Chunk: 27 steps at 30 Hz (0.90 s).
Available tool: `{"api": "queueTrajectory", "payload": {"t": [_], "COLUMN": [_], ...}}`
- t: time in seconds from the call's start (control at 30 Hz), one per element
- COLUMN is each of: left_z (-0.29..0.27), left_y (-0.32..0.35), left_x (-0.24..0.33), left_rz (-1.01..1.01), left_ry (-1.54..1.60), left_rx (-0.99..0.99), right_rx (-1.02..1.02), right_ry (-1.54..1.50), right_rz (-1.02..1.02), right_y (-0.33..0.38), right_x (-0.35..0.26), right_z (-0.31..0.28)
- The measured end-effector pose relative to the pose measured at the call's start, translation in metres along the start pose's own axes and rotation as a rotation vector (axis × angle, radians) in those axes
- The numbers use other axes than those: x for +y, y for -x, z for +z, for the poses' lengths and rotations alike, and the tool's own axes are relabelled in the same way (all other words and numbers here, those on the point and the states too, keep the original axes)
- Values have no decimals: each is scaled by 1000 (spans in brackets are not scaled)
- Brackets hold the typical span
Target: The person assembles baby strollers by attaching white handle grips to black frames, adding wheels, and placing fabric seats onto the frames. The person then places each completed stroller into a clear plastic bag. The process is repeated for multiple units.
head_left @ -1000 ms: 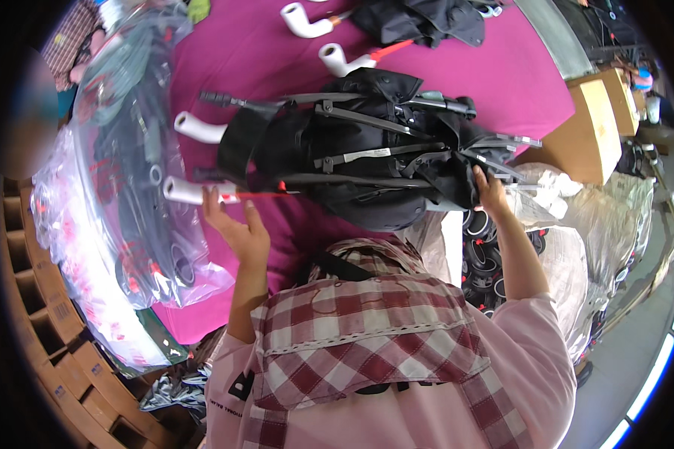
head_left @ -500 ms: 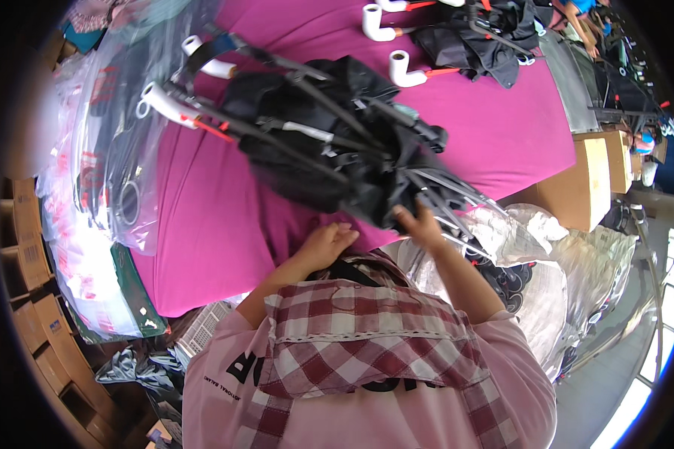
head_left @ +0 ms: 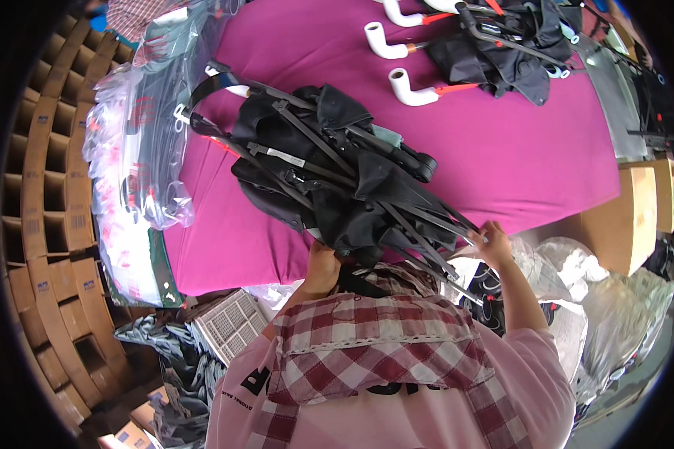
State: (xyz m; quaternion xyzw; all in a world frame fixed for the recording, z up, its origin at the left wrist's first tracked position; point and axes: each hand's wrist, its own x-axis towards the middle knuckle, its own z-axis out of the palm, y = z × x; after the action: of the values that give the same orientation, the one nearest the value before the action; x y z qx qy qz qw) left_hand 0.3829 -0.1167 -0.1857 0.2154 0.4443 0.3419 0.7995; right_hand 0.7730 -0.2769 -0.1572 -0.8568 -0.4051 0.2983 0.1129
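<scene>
Head view: right hand [head_left: 493, 245] pinches folded stroller frame [head_left: 326, 172]; left hand [head_left: 323, 266] grip unclear; sack [head_left: 568, 337] holds wheels [head_left: 487, 283].

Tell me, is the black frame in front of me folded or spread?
Folded: the black frame's tubes lie close together, running roughly lengthwise, with black fabric bunched around them.

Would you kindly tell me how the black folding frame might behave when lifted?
The black folding frame would probably stay stiff lengthwise, given its long grey tubes. Its bunched black fabric would likely sag. The spread tube ends near the right hand might snag.
</scene>
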Motion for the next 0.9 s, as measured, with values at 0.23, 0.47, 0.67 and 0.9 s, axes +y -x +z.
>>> {"api": "queueTrajectory", "payload": {"t": [0.23,0.47,0.67,0.9], "left_z": [19,-12,-86,-117], "left_y": [-4,-48,-69,-38], "left_x": [35,81,116,150], "left_rz": [-61,203,475,951], "left_ry": [-273,-453,-230,-1198], "left_rx": [221,212,128,-67], "right_rx": [-244,-170,-104,-117], "right_ry": [237,173,145,-116], "right_rz": [200,395,351,132], "right_y": [17,68,56,59], "right_x": [33,-38,-130,-246], "right_z": [22,83,136,203]}}
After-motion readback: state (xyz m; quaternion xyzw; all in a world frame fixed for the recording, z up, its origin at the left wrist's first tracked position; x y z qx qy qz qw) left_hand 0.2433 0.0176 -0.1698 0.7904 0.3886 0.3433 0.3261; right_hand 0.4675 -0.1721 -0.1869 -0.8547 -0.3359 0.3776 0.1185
